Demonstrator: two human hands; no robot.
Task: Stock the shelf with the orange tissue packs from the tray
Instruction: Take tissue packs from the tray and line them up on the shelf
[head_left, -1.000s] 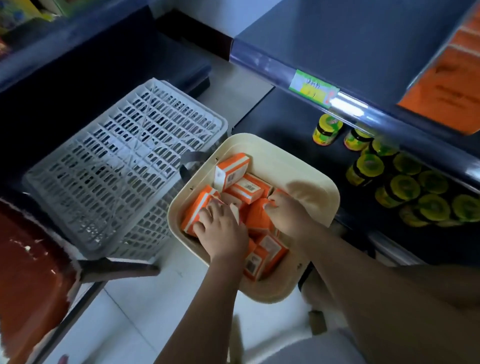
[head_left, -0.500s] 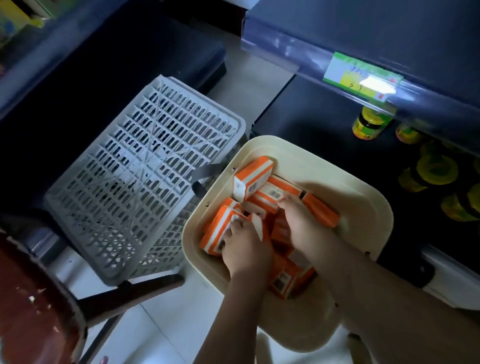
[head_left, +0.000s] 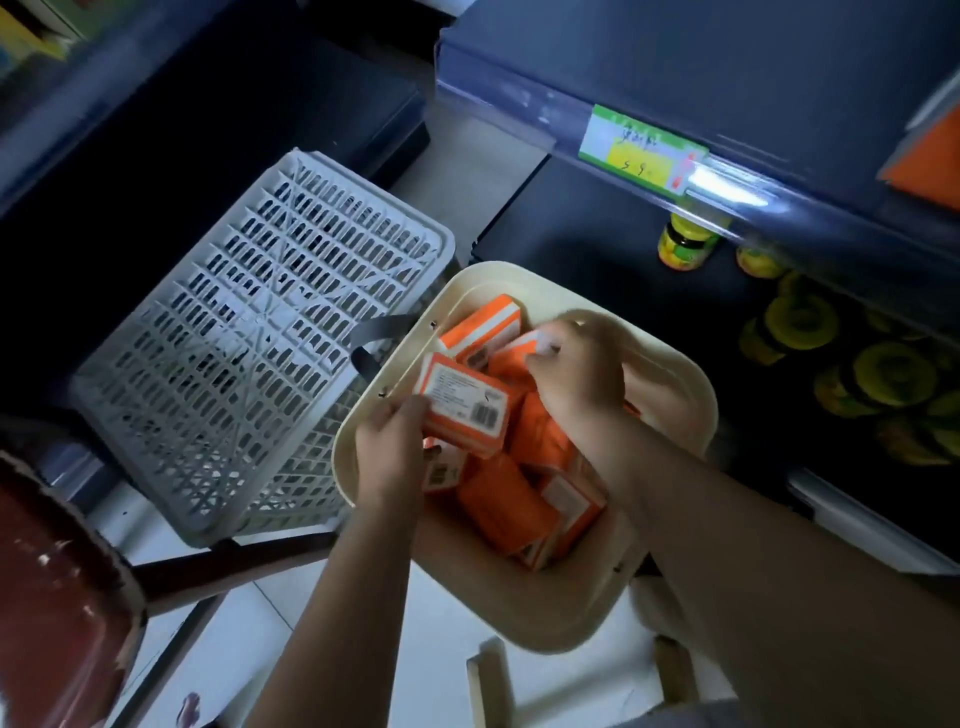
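Left hand (head_left: 390, 453): we clamp a barcode-side-up tissue pack (head_left: 464, 403).
Right hand (head_left: 577, 373): we pinch another pack (head_left: 524, 347).
Tray (head_left: 670, 387): cream, holding both.

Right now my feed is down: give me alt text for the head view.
Both hands reach into a cream tray of orange tissue packs: the left hand lifts one pack, barcode side up, and the right hand closes on another. A grey slatted basket lies to the left; yellow-lidded jars fill the dark shelf on the right.
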